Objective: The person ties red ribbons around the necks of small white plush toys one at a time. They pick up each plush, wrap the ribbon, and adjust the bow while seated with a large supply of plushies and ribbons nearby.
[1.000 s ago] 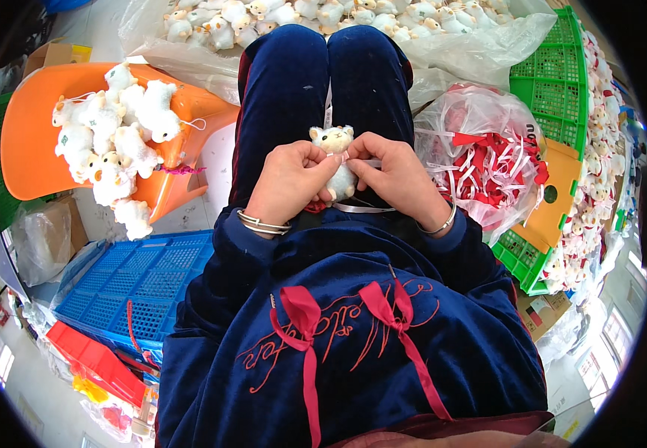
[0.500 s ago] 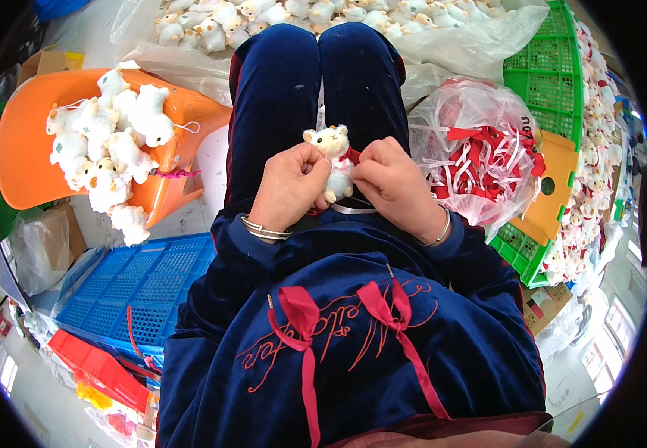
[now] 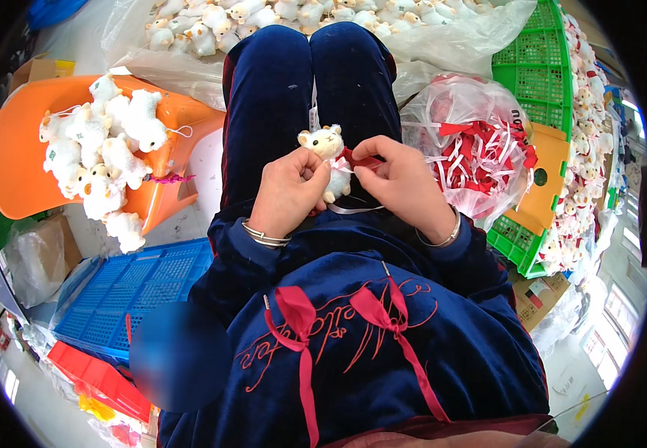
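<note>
A small white plush toy (image 3: 335,187) with a cream face, round ears and a pale ribbon at its neck is upright over my lap. My left hand (image 3: 286,192) is closed on the toy's left side, thumb and forefinger pinched by its neck. At the toy's right shoulder, a small red cloth piece (image 3: 366,161) lies between the thumb and forefinger of my right hand (image 3: 405,187). A white ribbon (image 3: 349,210) hangs below the toy. The lower fingers of my right hand are curled in and partly hidden.
Left, an orange chair (image 3: 21,157) bears several white plush toys, above a blue crate (image 3: 137,280) and a red bin (image 3: 99,381). Right, a clear bag (image 3: 432,112) holds red pieces with white ribbons, beside a green crate (image 3: 536,75). More plush toys (image 3: 219,19) lie beyond my knees.
My right thumb and forefinger have spread apart somewhat, showing more red cloth between them. My left hand keeps its hold on the toy. The whole view has shifted slightly.
</note>
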{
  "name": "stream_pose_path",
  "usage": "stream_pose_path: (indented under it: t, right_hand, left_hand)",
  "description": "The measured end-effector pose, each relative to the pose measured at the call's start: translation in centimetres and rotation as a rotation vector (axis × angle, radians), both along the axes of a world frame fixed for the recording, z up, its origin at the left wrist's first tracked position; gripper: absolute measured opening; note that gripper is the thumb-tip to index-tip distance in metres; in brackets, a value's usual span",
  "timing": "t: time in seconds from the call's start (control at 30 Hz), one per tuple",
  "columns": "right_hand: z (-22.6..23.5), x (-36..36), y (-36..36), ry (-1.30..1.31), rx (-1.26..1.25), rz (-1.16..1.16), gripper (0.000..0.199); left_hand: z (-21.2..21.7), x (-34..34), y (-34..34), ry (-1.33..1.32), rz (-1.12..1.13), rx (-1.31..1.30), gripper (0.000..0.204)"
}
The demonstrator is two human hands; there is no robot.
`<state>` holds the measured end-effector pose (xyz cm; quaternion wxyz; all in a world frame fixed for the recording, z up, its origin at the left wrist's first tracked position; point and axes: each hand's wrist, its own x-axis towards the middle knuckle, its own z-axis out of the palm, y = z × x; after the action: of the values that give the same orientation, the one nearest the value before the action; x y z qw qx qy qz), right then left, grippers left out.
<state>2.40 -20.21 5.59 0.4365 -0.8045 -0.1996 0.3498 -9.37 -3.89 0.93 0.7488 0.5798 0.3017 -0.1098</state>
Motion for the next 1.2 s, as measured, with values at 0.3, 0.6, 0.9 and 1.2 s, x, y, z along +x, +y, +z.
stream_pose_path:
  t: [0.3, 0.6, 0.9, 1.2]
  right_hand:
    - [0.3, -0.7, 1.0, 0.311, -0.076, -0.079, 0.018]
    - [-3.0, -1.8, 0.9, 0.088, -0.006, -0.062, 0.018]
    - [-4.2, -2.7, 0.6, -0.135, 0.012, -0.047, 0.014]
    - [-4.7, -3.0, 0.5, -0.149, 0.048, -0.131, 0.014]
  left_hand:
    - [0.0, -0.2, -0.2, -0.031, -0.009, 0.061, 0.018]
    - [0.3, 0.0, -0.3, -0.036, 0.026, 0.124, 0.021]
    - [-0.4, -0.4, -1.1, -0.051, 0.066, 0.137, 0.016]
    - [-1.7, -1.6, -2.5, -0.073, 0.261, -0.03, 0.016]
